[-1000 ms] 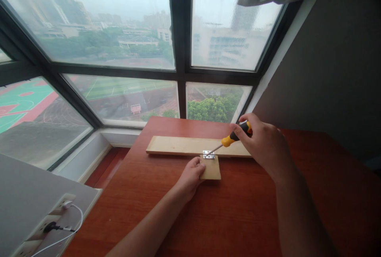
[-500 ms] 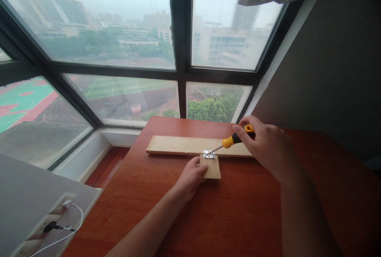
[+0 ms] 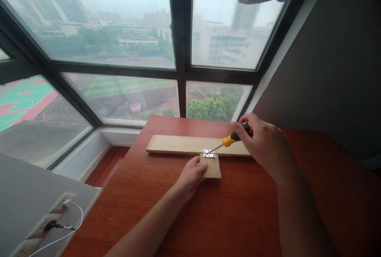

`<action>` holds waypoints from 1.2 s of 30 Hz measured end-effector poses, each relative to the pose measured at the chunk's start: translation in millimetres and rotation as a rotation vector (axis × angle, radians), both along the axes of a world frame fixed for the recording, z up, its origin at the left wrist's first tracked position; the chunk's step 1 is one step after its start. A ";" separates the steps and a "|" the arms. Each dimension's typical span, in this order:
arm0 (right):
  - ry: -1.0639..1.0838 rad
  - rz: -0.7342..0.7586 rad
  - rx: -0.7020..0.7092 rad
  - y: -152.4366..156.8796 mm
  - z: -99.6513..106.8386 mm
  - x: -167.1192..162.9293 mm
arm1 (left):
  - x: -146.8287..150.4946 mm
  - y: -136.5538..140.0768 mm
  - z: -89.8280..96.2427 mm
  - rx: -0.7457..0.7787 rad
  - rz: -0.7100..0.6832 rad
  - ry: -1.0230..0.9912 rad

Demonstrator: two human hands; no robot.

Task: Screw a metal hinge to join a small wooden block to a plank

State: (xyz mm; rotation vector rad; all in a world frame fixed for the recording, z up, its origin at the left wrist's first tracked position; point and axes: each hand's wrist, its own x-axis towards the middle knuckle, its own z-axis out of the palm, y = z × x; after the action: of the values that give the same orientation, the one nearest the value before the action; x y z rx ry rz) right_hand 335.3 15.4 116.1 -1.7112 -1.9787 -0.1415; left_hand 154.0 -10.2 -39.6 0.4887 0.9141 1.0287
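Note:
My left hand (image 3: 193, 173) grips the left edge of a small square wooden board (image 3: 212, 168), thumb on top. A silver metal hinge (image 3: 209, 153) lies across the far edge of that board, beside a long pale wooden plank (image 3: 175, 144). In my right hand (image 3: 264, 142) is a screwdriver (image 3: 228, 141) with a yellow and black handle, fingers closed round its end. Its shaft slants down to the left, and the tip meets the hinge's left part. Any screw under the tip is too small to make out.
The boards are on a reddish-brown wooden table (image 3: 238, 209). Behind it stand dark-framed windows (image 3: 181, 76). At the lower left, a low wall carries sockets with a black plug (image 3: 51, 225) and a white cable (image 3: 81, 213). A grey wall (image 3: 336, 70) rises on the right.
My right hand has shifted slightly and its fingers have turned a little on the screwdriver handle. The left hand, small board and hinge stay in practically the same place.

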 end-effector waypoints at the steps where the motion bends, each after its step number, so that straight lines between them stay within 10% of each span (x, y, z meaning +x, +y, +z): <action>1: 0.024 0.021 -0.015 -0.3 0.2 0.3 | 0.1 -0.1 -0.3 0.001 0.001 0.001; 6: 0.153 0.191 -0.075 -1.6 1.3 0.8 | 0.3 0.7 -3.5 0.022 -0.007 0.002; 12: -0.003 -0.008 0.033 -2.9 -0.1 -5.6 | -0.3 1.4 -3.1 0.015 -0.003 0.011; 18: 0.103 0.147 -0.025 -5.1 2.1 -5.5 | -0.1 1.7 -6.3 0.008 -0.004 0.015; 36: -0.057 -0.051 0.016 -2.6 -1.7 -7.6 | -1.0 2.2 -5.9 0.006 -0.031 -0.001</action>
State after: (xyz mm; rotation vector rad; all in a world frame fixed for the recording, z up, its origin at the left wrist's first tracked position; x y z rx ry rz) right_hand 327.7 12.8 114.3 -1.7666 -1.9694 -0.2260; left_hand 153.0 -8.0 -45.5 0.5062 0.9005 1.0037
